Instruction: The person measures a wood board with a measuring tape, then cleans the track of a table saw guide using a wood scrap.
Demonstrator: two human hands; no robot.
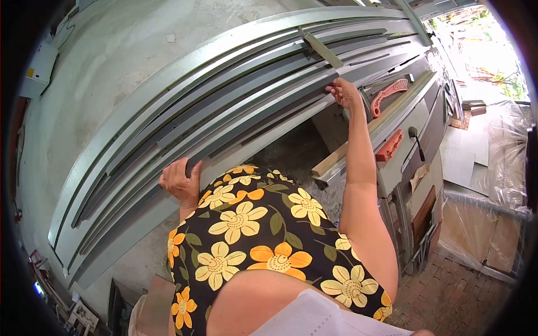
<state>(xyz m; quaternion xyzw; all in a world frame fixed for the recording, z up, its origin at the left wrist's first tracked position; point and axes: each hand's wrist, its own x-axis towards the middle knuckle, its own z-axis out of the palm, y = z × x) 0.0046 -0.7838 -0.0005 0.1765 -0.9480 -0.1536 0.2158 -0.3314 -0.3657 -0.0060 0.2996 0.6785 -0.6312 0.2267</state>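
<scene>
A long dark-grey strip (252,129), apparently a metal profile, lies along the near side of a bench among several similar strips. My left hand (180,182) is curled over its near part, with the thumb apart from the fingers. Farther right, my right hand (344,92) pinches the strip near its far end, arm stretched out. Beyond that hand a short pale wooden block (323,50) lies across the strips. A salmon-coloured curved handle (388,96) rests to the right of my right hand.
An orange tool (389,145) and a small dark-headed tool (416,140) lie on the right-hand surface. A wooden bar (330,161) juts out near my right forearm. Plastic-wrapped panels (476,229) stand on the brick floor at right. A light-grey board (224,39) borders the strips.
</scene>
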